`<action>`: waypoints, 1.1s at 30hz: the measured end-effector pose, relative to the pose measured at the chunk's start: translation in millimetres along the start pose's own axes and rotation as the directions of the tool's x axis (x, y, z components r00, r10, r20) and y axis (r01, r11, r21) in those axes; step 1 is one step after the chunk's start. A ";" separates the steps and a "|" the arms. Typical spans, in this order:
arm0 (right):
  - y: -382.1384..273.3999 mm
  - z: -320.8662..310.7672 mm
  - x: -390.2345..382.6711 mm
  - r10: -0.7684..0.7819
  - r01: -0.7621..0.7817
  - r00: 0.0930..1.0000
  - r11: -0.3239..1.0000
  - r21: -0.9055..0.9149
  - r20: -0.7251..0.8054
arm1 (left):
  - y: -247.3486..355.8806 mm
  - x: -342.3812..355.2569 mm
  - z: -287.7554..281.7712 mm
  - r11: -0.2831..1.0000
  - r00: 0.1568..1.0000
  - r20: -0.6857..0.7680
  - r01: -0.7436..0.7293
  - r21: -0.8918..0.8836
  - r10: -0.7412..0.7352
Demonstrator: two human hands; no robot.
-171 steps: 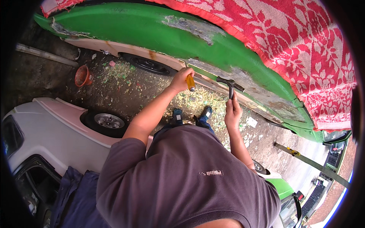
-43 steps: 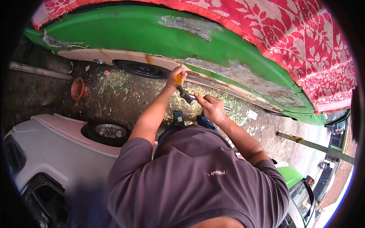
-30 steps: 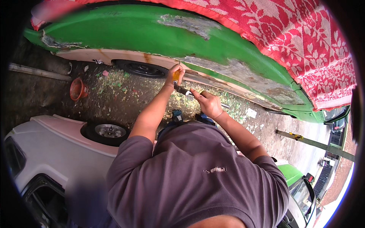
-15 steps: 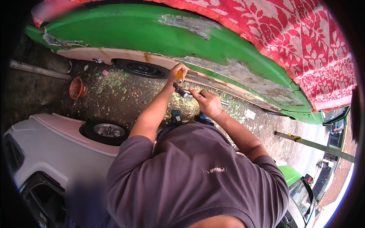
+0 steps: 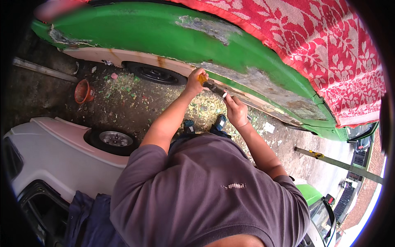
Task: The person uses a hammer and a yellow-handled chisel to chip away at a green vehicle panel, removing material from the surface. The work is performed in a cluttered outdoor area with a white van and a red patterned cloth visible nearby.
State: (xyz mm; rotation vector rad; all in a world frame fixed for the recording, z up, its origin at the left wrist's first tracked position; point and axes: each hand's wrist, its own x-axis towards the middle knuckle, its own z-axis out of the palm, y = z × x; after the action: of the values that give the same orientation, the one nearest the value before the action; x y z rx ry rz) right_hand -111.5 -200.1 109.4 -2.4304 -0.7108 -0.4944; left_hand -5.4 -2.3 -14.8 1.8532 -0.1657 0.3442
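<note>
My left hand [image 5: 195,82] is closed around the amber handle [image 5: 202,79] of a hand tool, held against the lower side of a green car [image 5: 135,31]. The tool's blade is hidden, so I cannot tell its exact kind. My right hand [image 5: 237,114] grips a hammer [image 5: 213,87], whose dark metal head meets or nearly meets the butt of the amber handle. Beside both hands, a grey, scraped patch [image 5: 263,82] runs along the car's lower panel, above a pale sill strip.
Paint flakes [image 5: 201,108] litter the ground around my feet. A red-flowered cloth [image 5: 312,45] covers the car's top. An orange pot [image 5: 83,91] lies at left. Behind me stands a white and pink car [image 5: 61,152] with dark blue cloth [image 5: 92,218] on it. At right is a pole [image 5: 341,164].
The hammer has swung from below the amber handle up to its butt, its head turning. My right hand has shifted slightly right. The left hand stays at the panel, tilting the handle.
</note>
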 end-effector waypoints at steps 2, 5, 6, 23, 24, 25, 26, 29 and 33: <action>4.4 -1.9 -5.1 0.052 -0.049 0.997 0.998 0.039 -0.062 | 3.6 2.1 0.0 1.000 1.000 -0.007 -0.010 -0.021 0.010; 12.1 -5.6 -14.0 0.071 -0.056 0.989 0.992 0.111 -0.129 | 8.5 -0.9 5.3 0.991 0.997 0.041 0.072 -0.116 -0.068; 14.1 -4.4 -15.6 0.086 -0.082 0.995 0.994 0.066 -0.057 | 9.6 0.6 7.9 0.997 0.998 0.045 0.050 -0.050 -0.048; 24.7 -21.6 -46.8 0.417 -0.403 0.908 0.890 0.213 -0.027 | 13.0 10.3 22.4 0.979 0.992 0.018 0.119 0.166 -0.123; 24.5 -23.1 -47.1 0.446 -0.431 0.895 0.875 0.222 -0.020 | 9.9 6.7 16.4 0.984 0.994 0.003 0.108 0.140 -0.110; 24.3 -24.1 -47.4 0.447 -0.436 0.894 0.874 0.213 -0.004 | 5.6 2.1 8.7 0.991 0.995 0.012 0.101 0.089 -0.103; 24.2 -24.9 -47.6 0.454 -0.445 0.891 0.872 0.206 0.003 | 0.6 -2.9 0.0 0.995 0.995 0.025 0.095 0.040 -0.096; 24.3 -22.5 -47.3 0.430 -0.419 0.903 0.881 0.221 -0.003 | -13.2 -17.1 -17.9 0.994 1.000 0.020 0.019 -0.112 -0.016; 18.5 -13.3 -43.6 0.424 -0.417 0.905 0.874 0.250 0.028 | -25.2 -24.0 -30.1 0.988 0.994 -0.045 -0.107 -0.108 0.103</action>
State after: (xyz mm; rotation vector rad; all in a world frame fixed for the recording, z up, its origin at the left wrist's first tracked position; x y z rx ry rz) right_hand -137.8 -237.6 91.3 -2.2395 -0.1976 -0.2422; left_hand -25.5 32.6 -37.1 1.7314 -0.2512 0.4356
